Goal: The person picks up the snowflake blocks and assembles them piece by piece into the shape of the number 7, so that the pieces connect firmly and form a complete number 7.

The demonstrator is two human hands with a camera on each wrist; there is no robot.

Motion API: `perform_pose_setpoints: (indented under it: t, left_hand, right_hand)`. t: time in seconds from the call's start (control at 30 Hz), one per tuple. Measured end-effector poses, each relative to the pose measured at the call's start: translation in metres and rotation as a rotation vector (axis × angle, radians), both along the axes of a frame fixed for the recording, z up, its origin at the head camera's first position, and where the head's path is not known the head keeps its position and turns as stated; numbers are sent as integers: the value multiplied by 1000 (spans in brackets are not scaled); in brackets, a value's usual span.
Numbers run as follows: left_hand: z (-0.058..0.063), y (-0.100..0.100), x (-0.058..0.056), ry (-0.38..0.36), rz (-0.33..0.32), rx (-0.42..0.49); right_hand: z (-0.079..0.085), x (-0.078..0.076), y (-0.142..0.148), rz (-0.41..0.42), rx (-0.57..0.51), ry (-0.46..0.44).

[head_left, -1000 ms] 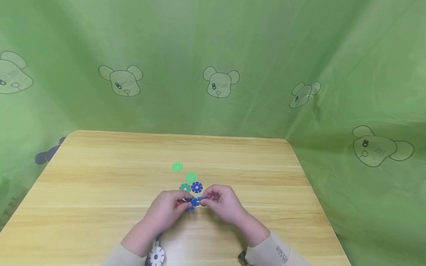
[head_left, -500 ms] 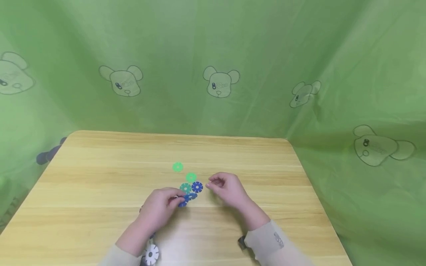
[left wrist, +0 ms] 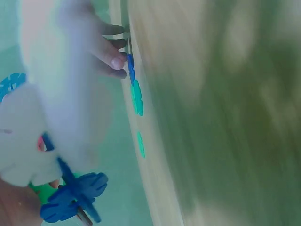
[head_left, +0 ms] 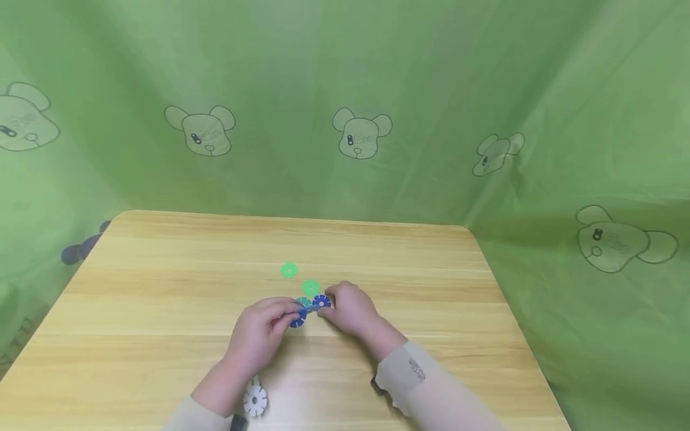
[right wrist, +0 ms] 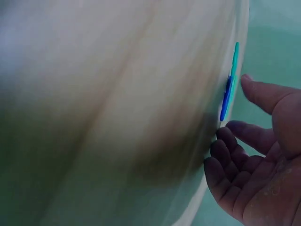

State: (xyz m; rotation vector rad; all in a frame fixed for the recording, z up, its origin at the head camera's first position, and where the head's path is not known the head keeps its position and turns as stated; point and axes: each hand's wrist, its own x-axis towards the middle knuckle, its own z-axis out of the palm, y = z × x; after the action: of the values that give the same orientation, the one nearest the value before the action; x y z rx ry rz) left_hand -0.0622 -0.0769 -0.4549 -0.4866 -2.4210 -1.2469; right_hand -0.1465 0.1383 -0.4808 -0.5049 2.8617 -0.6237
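In the head view my left hand (head_left: 259,335) pinches blue notched plastic discs (head_left: 297,319), joined together, between thumb and fingers. Beside the left wrist a white notched disc (head_left: 255,400) shows; its link to the blue ones is hidden. The left wrist view has this white disc (left wrist: 19,141) close up, with crossed blue discs (left wrist: 77,195) below it. My right hand (head_left: 353,306) reaches down to a dark blue disc (head_left: 321,301) lying on the table. In the right wrist view its thumb (right wrist: 263,94) and index finger stand apart next to that blue disc (right wrist: 226,98).
A teal disc (head_left: 303,301) lies against the dark blue one, partly covered by the held discs. Two light green discs (head_left: 289,270) lie farther back on the wooden table (head_left: 162,269). Green cloth (head_left: 291,54) with mouse-like drawings hangs behind and beside the table.
My right hand has let go of the joined blue discs and moved over to the dark blue disc on the table. My left hand has shifted left and slightly farther from me, still holding its discs.
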Motion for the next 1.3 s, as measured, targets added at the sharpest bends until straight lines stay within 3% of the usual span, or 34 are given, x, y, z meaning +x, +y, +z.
perform_pose_setpoints:
  t: [0.27,0.8,1.3]
  left_hand:
    - [0,0,0,-70,-25,-9]
    - [2,-2,1,-147,-25,-73]
    - [-1,-2,1,-118,-27,-141]
  right_hand:
    - [-5,-3,-4,-13,54,13]
    - [-8,-2,7,-71,-107,-99]
    - [1,10,21,-72,-181,-92]
